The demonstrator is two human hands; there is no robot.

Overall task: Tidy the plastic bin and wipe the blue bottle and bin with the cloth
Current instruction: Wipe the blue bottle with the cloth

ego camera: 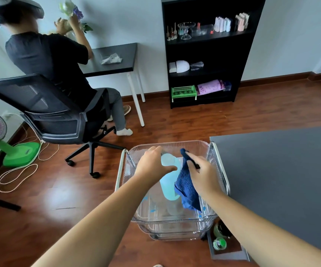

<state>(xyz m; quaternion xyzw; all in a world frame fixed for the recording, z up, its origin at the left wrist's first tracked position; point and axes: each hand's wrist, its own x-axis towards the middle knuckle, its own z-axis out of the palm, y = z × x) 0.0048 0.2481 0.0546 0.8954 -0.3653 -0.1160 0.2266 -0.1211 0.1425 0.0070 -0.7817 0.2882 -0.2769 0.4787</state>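
A clear plastic bin [175, 218] sits on top of a metal-framed cart, just left of a grey table. Inside it stands a pale blue bottle [169, 185] with a frosted cap. My left hand [152, 164] grips the bottle at its top, fingers curled round the cap. My right hand [202, 174] holds a dark blue cloth [186, 187] that hangs against the bottle's right side. The bottle's lower part shows through the bin's wall.
A grey table [282, 180] lies to the right. Below it an open drawer holds green-topped jars [220, 243]. A person sits on an office chair [59, 120] at a black desk at the left. A green fan [5, 143] with cables and a black shelf [205, 54] stand further off.
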